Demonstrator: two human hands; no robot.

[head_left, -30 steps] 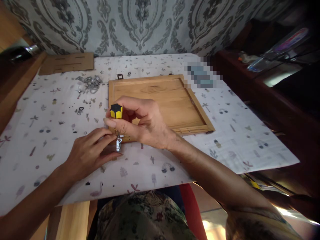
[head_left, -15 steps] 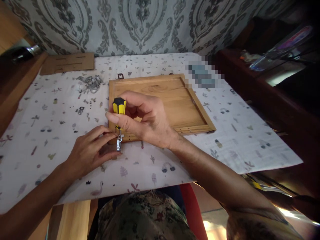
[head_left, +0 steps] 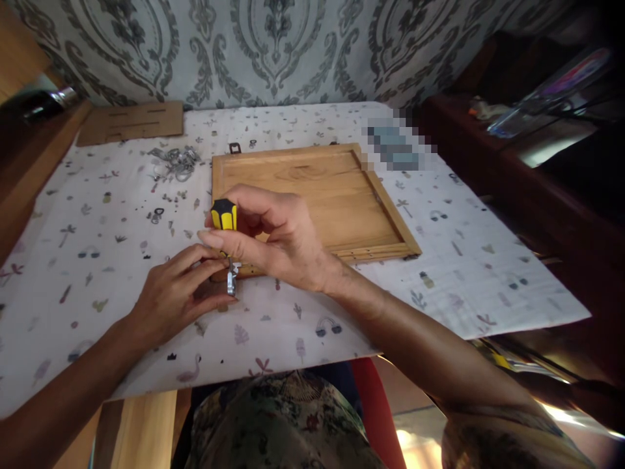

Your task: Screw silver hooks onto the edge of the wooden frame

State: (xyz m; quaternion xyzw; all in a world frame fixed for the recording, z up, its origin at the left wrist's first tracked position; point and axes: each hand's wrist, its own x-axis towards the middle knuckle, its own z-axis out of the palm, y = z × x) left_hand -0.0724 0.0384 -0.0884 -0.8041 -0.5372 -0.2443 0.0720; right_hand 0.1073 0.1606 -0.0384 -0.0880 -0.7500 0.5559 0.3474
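Note:
My right hand (head_left: pixel 278 238) grips the yellow and black handle of a screwdriver (head_left: pixel 224 216), held upright with its shaft pointing down. Under the tip, at the near left corner of a wooden frame panel (head_left: pixel 322 179), is a small silver metal latch (head_left: pixel 231 284). My left hand (head_left: pixel 183 290) lies beside that corner, its thumb and fingers closed around the latch and holding it against the frame's edge. The screw beneath the tip is too small to make out. A dark hook-like fitting (head_left: pixel 235 148) sticks out from the frame's far edge.
A pile of silver metal hardware (head_left: pixel 178 161) lies on the patterned cloth (head_left: pixel 303 326) left of the frame, with small loose pieces in front of it. A flat cardboard piece (head_left: pixel 131 122) sits at the back left. A blurred-out item (head_left: pixel 394 146) is at the back right.
My right hand and the screwdriver handle have shifted slightly left and down, so the handle leans more to the left. My left hand and the latch stay in place.

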